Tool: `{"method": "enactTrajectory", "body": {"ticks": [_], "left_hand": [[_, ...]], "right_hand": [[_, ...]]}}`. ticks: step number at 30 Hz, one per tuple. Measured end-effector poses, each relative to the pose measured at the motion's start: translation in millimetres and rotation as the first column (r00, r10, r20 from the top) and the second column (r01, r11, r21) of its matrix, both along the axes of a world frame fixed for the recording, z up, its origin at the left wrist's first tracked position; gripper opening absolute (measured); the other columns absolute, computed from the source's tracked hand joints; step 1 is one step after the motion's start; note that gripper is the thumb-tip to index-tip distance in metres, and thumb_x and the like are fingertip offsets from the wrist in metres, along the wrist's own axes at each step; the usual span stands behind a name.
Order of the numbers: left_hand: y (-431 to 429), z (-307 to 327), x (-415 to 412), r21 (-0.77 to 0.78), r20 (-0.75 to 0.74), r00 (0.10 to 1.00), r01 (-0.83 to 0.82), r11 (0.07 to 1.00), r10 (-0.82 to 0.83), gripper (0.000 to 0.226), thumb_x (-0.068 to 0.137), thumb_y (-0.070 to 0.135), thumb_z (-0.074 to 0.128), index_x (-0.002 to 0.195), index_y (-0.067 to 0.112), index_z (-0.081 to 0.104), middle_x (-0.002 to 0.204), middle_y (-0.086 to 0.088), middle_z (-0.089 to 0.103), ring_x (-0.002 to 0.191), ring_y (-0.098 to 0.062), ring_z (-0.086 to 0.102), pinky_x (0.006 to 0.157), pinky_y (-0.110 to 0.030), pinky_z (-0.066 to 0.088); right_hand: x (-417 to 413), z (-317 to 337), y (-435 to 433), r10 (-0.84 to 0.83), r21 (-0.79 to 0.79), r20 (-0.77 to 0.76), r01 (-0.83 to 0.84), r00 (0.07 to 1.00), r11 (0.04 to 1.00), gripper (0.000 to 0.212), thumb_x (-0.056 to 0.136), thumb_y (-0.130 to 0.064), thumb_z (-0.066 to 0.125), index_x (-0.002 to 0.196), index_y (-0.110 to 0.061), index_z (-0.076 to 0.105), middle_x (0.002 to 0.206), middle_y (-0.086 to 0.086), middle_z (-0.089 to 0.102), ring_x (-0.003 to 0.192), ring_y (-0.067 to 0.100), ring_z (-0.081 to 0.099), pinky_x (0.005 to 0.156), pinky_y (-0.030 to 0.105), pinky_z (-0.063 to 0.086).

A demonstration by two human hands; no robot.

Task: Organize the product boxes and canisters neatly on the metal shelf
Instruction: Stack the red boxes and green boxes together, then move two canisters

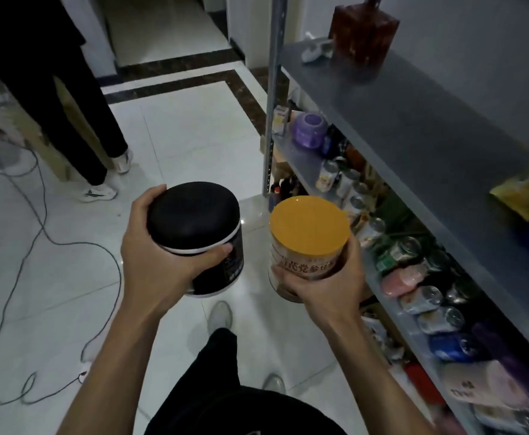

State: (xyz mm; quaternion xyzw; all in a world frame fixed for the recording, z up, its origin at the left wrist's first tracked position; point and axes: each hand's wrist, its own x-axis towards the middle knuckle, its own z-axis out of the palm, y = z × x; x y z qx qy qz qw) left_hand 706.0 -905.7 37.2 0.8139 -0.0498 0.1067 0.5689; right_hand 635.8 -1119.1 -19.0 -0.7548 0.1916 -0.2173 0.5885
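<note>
Head view, looking down: the person stands on the tiled floor [178, 136] just beside the metal shelf [413, 114], a canister in each hand. The left hand [159, 262] grips the black canister [200, 237], fingers [153, 194] curled over its domed lid and thumb across the front. The right hand [329, 284] cups the tan canister [307, 246] with the yellow lid, fingers [352, 246] wrapped round its side from below. Both canisters are upright, held side by side in the air, apart from each other and off the shelf on the right. A brown bottle [363, 29] stands on the top tier; the tier below carries a purple jar [308, 128] and a row of cans [348, 180]. On the left a cable [37, 230] snakes over the floor near another person's legs [78, 120].
</note>
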Motion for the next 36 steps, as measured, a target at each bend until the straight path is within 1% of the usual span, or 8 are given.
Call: {"method": "enactTrajectory", "body": {"ticks": [10, 13, 16, 20, 25, 29, 33, 36], "left_hand": [[-5.7, -8.9, 189.2, -0.034, 0.046, 0.991, 0.125, 0.992, -0.123, 0.102, 0.038, 0.048, 0.089, 0.130, 0.033, 0.046, 0.123, 0.021, 0.052, 0.117, -0.005, 0.052, 0.099, -0.035, 0.049], [-2.4, -7.6, 239.4, -0.036, 0.046, 0.981, 0.191, 0.981, -0.189, 0.102, 0.039, 0.048, 0.088, 0.130, 0.035, 0.045, 0.119, 0.037, 0.046, 0.115, 0.004, 0.050, 0.096, -0.020, 0.047], [1.6, -6.5, 281.4, -0.035, 0.048, 0.975, 0.217, 0.975, -0.216, 0.101, 0.040, 0.047, 0.087, 0.131, 0.033, 0.045, 0.116, 0.044, 0.042, 0.114, 0.008, 0.047, 0.092, -0.010, 0.044], [-1.3, -9.9, 333.5, -0.051, 0.011, 0.981, 0.194, 0.980, -0.194, 0.101, 0.040, 0.050, 0.086, 0.131, 0.035, 0.044, 0.123, 0.030, 0.047, 0.117, 0.002, 0.049, 0.094, -0.015, 0.046], [-23.7, -23.9, 411.5, -0.037, -0.007, 0.987, 0.161, 0.986, -0.162, 0.104, 0.038, 0.052, 0.086, 0.131, 0.033, 0.044, 0.128, 0.016, 0.050, 0.120, -0.005, 0.050, 0.099, -0.029, 0.047], [-45.4, -23.7, 487.5, -0.046, -0.013, 0.990, 0.140, 0.989, -0.141, 0.102, 0.037, 0.050, 0.087, 0.129, 0.038, 0.044, 0.125, 0.025, 0.049, 0.117, 0.003, 0.049, 0.096, -0.023, 0.047], [-67.0, -9.4, 565.5, -0.047, 0.038, 0.988, 0.154, 0.987, -0.153, 0.102, 0.039, 0.049, 0.088, 0.130, 0.036, 0.044, 0.129, 0.015, 0.051, 0.118, -0.003, 0.051, 0.097, -0.026, 0.047], [-82.3, 7.7, 622.2, -0.049, 0.084, 0.969, 0.237, 0.970, -0.232, 0.101, 0.038, 0.050, 0.087, 0.130, 0.036, 0.045, 0.127, 0.015, 0.052, 0.117, 0.000, 0.051, 0.094, -0.018, 0.047]], "right_hand": [[135.3, -8.0, 5.2, -0.204, -0.009, -0.054, 0.203, 0.978, 0.979, 0.104, 0.045, -0.028, 0.099, 0.134, -0.032, 0.045, 0.128, -0.015, 0.055, 0.116, -0.002, 0.054, 0.089, 0.016, 0.050], [184.6, -3.7, 10.8, -0.267, -0.043, -0.051, 0.265, 0.962, 0.963, 0.105, 0.044, -0.033, 0.098, 0.135, -0.029, 0.046, 0.127, -0.012, 0.056, 0.115, 0.008, 0.057, 0.092, 0.030, 0.053], [235.8, 1.7, 11.9, -0.274, -0.043, -0.036, 0.273, 0.961, 0.961, 0.107, 0.043, -0.032, 0.098, 0.136, -0.027, 0.045, 0.128, -0.011, 0.055, 0.116, 0.004, 0.055, 0.091, 0.019, 0.050], [309.0, 5.4, 4.2, -0.241, -0.048, -0.021, 0.240, 0.970, 0.970, 0.105, 0.044, -0.028, 0.098, 0.135, -0.028, 0.046, 0.127, -0.016, 0.054, 0.114, -0.006, 0.052, 0.086, 0.004, 0.044], [416.1, -2.4, -15.4, -0.214, -0.079, 0.008, 0.214, 0.977, 0.974, 0.102, 0.044, -0.027, 0.099, 0.131, -0.024, 0.047, 0.128, -0.007, 0.054, 0.115, 0.005, 0.053, 0.092, 0.006, 0.043], [491.0, -1.0, -38.2, -0.196, -0.077, 0.021, 0.197, 0.980, 0.977, 0.107, 0.044, -0.026, 0.100, 0.136, -0.024, 0.046, 0.132, -0.008, 0.054, 0.119, 0.005, 0.051, 0.094, 0.007, 0.043], [552.6, 9.1, -58.4, -0.212, -0.057, 0.034, 0.214, 0.977, 0.975, 0.109, 0.044, -0.022, 0.100, 0.139, -0.018, 0.047, 0.129, -0.008, 0.056, 0.116, 0.007, 0.054, 0.088, 0.003, 0.043], [590.5, 20.8, -67.8, -0.242, -0.034, 0.064, 0.244, 0.968, 0.969, 0.103, 0.044, -0.020, 0.099, 0.134, -0.023, 0.048, 0.121, -0.017, 0.057, 0.108, -0.005, 0.055, 0.086, 0.007, 0.047]]}}
